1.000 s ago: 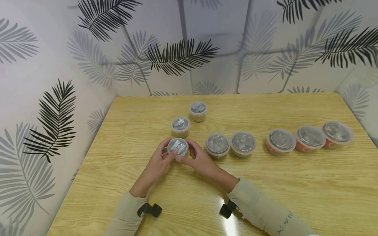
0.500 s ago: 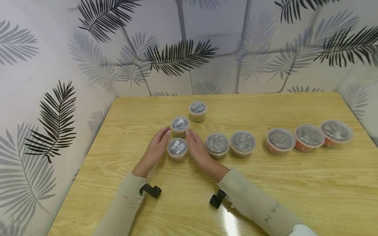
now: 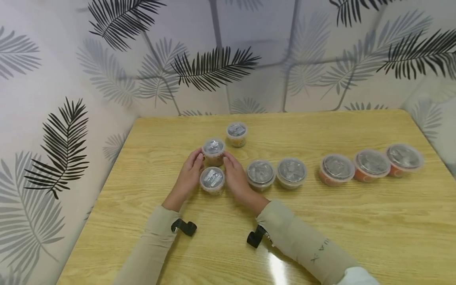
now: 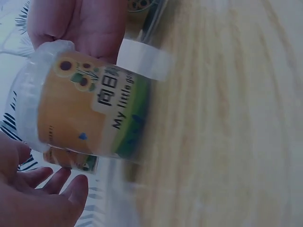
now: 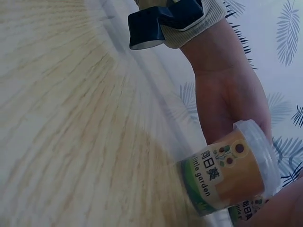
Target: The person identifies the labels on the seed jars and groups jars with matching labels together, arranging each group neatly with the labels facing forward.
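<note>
Three small lidded plastic cups stand in the left half of the table in the head view. My left hand (image 3: 189,172) and right hand (image 3: 239,178) hold the middle cup (image 3: 213,157) between their fingers, one on each side. The nearer cup (image 3: 212,180) stands upright between the wrists and the held cup. In the left wrist view, this nearer cup (image 4: 80,106) shows an orange label with sunflowers and "My little garden"; behind it, my left fingers (image 4: 59,179) reach the held cup (image 4: 71,158), mostly hidden. The farthest cup (image 3: 236,134) stands behind, untouched.
Right of my right hand stand two wider lidded bowls (image 3: 261,174) close together. Farther right, three orange lidded bowls (image 3: 336,170) make a row. A leaf-patterned wall covering (image 3: 256,87) rises behind the wooden table (image 3: 320,225).
Both hands have let go of the nearer cup, moved forward past its sides, and taken hold of the middle cup. That cup has shifted slightly up in the head view.
</note>
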Demonstrator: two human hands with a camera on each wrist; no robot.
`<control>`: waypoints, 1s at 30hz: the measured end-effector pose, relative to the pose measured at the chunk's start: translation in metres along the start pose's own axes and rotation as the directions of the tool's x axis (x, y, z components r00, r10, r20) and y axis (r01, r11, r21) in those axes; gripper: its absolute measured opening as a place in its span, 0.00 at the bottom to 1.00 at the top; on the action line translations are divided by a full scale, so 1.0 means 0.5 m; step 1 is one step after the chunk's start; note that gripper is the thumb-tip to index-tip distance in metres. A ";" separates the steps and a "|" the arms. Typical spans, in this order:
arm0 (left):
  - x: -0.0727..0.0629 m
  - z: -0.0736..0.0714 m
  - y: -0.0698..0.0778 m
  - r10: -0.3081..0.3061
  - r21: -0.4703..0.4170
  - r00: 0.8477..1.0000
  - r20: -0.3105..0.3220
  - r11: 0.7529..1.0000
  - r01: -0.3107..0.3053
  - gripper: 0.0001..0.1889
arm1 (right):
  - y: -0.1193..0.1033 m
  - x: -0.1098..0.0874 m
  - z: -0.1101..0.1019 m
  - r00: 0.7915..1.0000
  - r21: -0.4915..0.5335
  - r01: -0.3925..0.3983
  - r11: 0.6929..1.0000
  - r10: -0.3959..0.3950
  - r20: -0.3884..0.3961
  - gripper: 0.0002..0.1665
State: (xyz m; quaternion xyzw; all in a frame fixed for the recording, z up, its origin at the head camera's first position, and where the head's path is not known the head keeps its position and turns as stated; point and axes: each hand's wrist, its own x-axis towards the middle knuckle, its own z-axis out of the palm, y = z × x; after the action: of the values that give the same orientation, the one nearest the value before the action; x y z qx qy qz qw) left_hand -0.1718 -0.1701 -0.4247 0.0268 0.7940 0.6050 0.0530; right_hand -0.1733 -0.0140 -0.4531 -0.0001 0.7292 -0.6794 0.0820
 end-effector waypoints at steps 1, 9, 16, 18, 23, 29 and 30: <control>-0.004 -0.001 0.006 0.017 0.011 1.000 -0.003 1.000 -0.017 0.25 | -0.003 -0.002 0.002 1.000 0.009 0.017 1.000 -0.017 -0.007 0.27; -0.025 -0.005 0.045 0.188 0.041 0.981 -0.053 0.982 -0.186 0.24 | -0.058 -0.036 0.000 0.968 0.094 0.250 0.964 -0.249 -0.025 0.27; -0.059 -0.005 0.092 0.240 0.040 0.963 -0.125 0.971 -0.237 0.24 | -0.116 -0.070 -0.001 0.916 0.151 0.402 0.903 -0.398 -0.053 0.21; -0.069 -0.007 0.101 0.248 0.032 0.960 -0.129 0.969 -0.246 0.24 | -0.121 -0.072 0.001 0.908 0.195 0.418 0.887 -0.416 -0.053 0.19; -0.086 -0.012 0.109 0.251 0.044 0.961 -0.120 0.968 -0.247 0.23 | -0.132 -0.082 0.006 0.924 0.294 0.366 0.883 -0.383 0.000 0.19; -0.098 -0.026 0.099 0.237 0.044 0.967 -0.099 0.971 -0.233 0.24 | -0.135 -0.086 0.015 0.931 0.268 0.333 0.904 -0.360 0.056 0.23; -0.097 -0.030 0.090 0.235 0.036 0.967 -0.097 0.972 -0.233 0.24 | -0.133 -0.085 0.017 0.932 0.258 0.327 0.909 -0.356 0.071 0.25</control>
State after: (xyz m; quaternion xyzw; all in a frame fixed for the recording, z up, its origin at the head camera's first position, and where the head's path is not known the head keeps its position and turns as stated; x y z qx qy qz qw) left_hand -0.1262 -0.1779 -0.3747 0.0904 0.7941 0.5980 -0.0593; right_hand -0.1376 -0.0226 -0.3825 -0.1573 0.6237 -0.7657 0.0034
